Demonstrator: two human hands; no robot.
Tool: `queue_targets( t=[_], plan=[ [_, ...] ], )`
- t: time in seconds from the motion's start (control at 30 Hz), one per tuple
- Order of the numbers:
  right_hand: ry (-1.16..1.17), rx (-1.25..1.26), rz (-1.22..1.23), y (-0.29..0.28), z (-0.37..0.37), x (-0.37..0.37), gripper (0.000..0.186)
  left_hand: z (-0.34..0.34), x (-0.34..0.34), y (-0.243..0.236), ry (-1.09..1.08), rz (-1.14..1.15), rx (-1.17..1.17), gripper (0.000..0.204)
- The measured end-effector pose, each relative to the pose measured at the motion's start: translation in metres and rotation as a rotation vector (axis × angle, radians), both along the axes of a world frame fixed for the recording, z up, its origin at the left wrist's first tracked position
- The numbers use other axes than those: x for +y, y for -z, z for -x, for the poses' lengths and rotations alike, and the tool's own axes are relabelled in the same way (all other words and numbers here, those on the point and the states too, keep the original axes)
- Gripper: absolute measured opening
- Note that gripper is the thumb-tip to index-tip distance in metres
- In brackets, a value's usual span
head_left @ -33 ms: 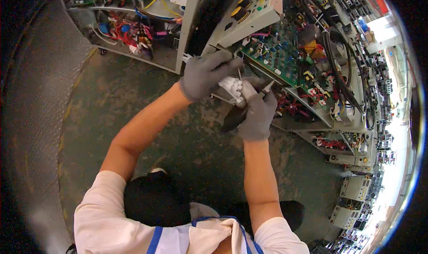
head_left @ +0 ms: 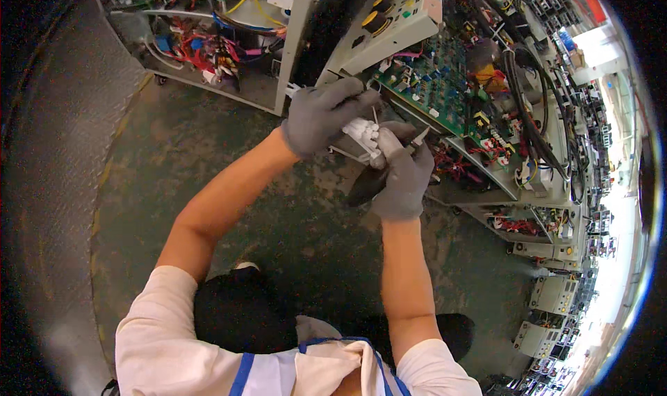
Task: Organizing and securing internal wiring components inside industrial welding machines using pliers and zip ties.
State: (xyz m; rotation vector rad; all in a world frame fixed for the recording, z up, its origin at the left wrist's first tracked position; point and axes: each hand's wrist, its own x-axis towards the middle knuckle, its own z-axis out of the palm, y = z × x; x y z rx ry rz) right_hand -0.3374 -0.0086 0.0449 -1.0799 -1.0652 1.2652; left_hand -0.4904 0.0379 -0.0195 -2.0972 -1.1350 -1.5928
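My left hand (head_left: 326, 114), in a grey glove, is closed round a bundle of white plastic strips (head_left: 363, 133) with lumpy ends, which look like cable ties. From the right, my right hand (head_left: 403, 177), also grey-gloved, has its thumb at the lumpy ends of the bundle. A pointed metal tip (head_left: 421, 137) sticks out beside its fingers, and the rest of that tool is hidden in the hand. One thin strip stands up between the two hands. Both hands are just in front of an opened machine with a green circuit board (head_left: 434, 83).
A beige control panel (head_left: 392, 24) with black-and-yellow knobs leans above the hands. Another open cabinet (head_left: 208, 69) with red wiring stands at the upper left. Black cables (head_left: 524, 97) run along the right-hand machine. More units (head_left: 552, 295) line the right side of the green floor (head_left: 167, 160).
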Motion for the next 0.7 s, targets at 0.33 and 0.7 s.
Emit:
queue_targets(
  t=[0.33,0.7],
  plan=[
    [-0.012,-0.200,-0.079,0.000,-0.015,0.011,0.020,0.003,0.000,0.001,-0.066,0.002,0.089,0.043],
    [0.015,-0.335,-0.099,0.003,-0.009,0.020,0.018,0.002,-0.007,-0.001,0.047,0.101,-0.193,0.039]
  ],
)
